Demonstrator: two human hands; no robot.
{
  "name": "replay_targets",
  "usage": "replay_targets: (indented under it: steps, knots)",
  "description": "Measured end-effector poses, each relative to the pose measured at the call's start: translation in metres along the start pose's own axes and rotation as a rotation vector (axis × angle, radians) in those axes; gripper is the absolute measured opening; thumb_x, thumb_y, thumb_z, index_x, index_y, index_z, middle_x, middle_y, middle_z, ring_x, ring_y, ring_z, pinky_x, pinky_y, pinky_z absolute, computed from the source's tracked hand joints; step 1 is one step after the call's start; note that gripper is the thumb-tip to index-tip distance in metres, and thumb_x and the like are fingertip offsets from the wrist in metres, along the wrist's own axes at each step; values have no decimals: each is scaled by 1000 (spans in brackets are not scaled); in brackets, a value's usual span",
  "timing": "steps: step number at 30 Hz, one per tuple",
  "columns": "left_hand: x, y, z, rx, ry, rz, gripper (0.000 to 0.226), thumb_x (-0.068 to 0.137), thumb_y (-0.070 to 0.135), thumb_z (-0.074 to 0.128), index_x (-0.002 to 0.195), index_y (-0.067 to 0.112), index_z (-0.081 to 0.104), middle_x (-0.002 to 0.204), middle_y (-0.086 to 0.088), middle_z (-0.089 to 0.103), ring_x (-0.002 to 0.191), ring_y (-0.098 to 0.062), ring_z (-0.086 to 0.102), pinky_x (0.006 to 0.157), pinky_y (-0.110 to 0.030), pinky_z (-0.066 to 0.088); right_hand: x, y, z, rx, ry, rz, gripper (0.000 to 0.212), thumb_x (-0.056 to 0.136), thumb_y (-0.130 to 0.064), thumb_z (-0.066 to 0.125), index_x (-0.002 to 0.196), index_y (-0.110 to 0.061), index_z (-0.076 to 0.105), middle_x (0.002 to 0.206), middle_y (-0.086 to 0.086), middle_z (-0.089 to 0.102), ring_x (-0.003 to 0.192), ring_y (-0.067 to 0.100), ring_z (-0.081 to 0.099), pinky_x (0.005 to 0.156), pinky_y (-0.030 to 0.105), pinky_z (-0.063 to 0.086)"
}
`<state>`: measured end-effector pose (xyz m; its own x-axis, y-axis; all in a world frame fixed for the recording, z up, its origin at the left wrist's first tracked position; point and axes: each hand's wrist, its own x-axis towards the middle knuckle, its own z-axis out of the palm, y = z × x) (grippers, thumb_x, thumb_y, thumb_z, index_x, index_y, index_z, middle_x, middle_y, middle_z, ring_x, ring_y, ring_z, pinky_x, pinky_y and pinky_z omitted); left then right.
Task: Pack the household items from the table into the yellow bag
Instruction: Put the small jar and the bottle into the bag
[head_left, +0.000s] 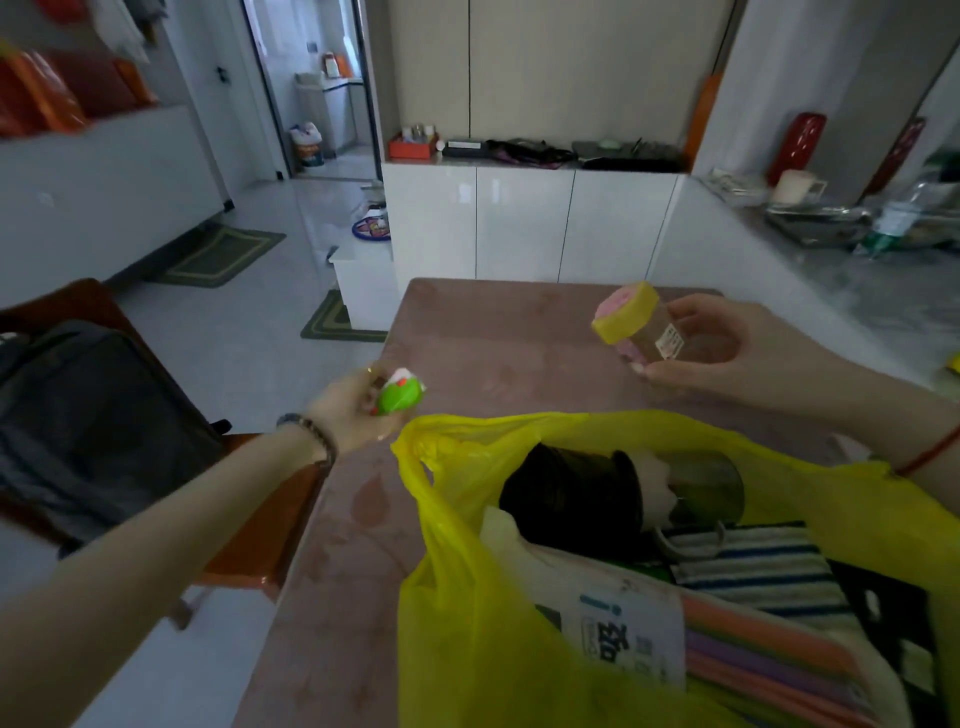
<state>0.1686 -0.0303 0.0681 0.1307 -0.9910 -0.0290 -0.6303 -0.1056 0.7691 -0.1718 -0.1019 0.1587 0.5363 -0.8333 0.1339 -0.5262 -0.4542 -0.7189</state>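
The yellow bag (467, 597) stands open on the pink table (498, 332), near its front edge. Inside lie a black pot (566, 493), a metal mug (711, 493), a striped cloth (758, 561), a white packet (628, 629) and coloured cloths. My left hand (348, 410) is shut on a small green lidded jar (399, 397), held just left of the bag's rim. My right hand (727, 353) grips a clear jar with a yellow lid (631, 322), tilted on its side, above the table behind the bag.
A chair with a dark backpack (88, 431) stands left of the table. White cabinets (524, 223) run behind the table, with clutter on top. A counter at the right holds a tray and a bottle (893, 218). Mats lie on the floor.
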Motion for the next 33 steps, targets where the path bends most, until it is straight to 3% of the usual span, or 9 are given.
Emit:
replay_targets:
  steps: [3, 6, 11, 14, 17, 19, 23, 28, 33]
  knots:
    - [-8, 88, -11, -8, 50, 201, 40, 66, 28, 74, 98, 20, 52, 80, 3, 57, 63, 5, 55, 62, -12, 46, -24, -3, -9, 30, 36, 20, 36, 70, -23, 76, 102, -28, 60, 97, -12, 65, 78, -10, 60, 63, 1, 46]
    - [-23, 152, 2, 30, -20, 384, 39, 77, 13, 69, 111, 15, 49, 85, 8, 52, 59, 11, 54, 54, -2, 41, -48, -3, -21, -37, 41, 52, 36, 72, -19, 75, 105, -19, 61, 95, -6, 65, 86, 7, 61, 67, 11, 48]
    - [-48, 186, 77, 619, -265, 536, 51, 74, 40, 68, 115, 14, 52, 97, -2, 63, 86, -15, 59, 68, -18, 42, -97, 24, -25, -207, -27, 157, 32, 68, -26, 79, 97, -19, 67, 88, -6, 70, 76, 2, 63, 67, 15, 46]
    - [-54, 189, 119, 871, -447, 546, 47, 82, 39, 60, 114, 7, 52, 96, -12, 62, 83, -22, 55, 66, -26, 38, -120, 47, -9, -303, -69, 156, 32, 67, -33, 79, 92, -16, 69, 81, -1, 71, 70, 9, 61, 61, 19, 44]
    - [-56, 185, 146, 1021, -578, 516, 48, 85, 39, 57, 117, 5, 48, 111, -13, 58, 98, -29, 56, 77, -32, 42, -134, 60, 15, -410, -75, 180, 44, 68, -43, 73, 99, -14, 64, 88, 1, 67, 80, 17, 61, 71, 33, 48]
    - [-56, 182, 155, 1116, -628, 491, 49, 88, 40, 53, 119, 3, 47, 116, -14, 57, 102, -29, 56, 76, -33, 43, -138, 64, 27, -465, -86, 210, 43, 72, -40, 71, 105, -16, 60, 95, 0, 66, 85, 15, 59, 74, 32, 48]
    - [-48, 188, 147, 1083, -646, 524, 45, 91, 38, 48, 126, 9, 46, 129, -8, 53, 113, -25, 53, 86, -31, 42, -139, 63, 18, -444, -145, 150, 34, 80, -36, 64, 110, -20, 62, 99, -7, 66, 87, 8, 59, 78, 27, 50]
    - [-22, 215, 131, 879, -522, 525, 49, 88, 40, 51, 131, 17, 42, 125, -2, 56, 107, -20, 56, 85, -24, 43, -130, 34, -44, -364, 101, 63, 26, 80, -23, 69, 106, -20, 66, 93, -6, 67, 71, 5, 59, 65, 11, 44]
    - [6, 246, 139, 719, -426, 549, 46, 89, 36, 51, 132, 23, 41, 124, 0, 57, 104, -20, 59, 88, -26, 44, -110, 55, -110, -151, 302, 164, 28, 79, -17, 69, 106, -15, 63, 99, 9, 69, 86, 28, 67, 78, 44, 56]
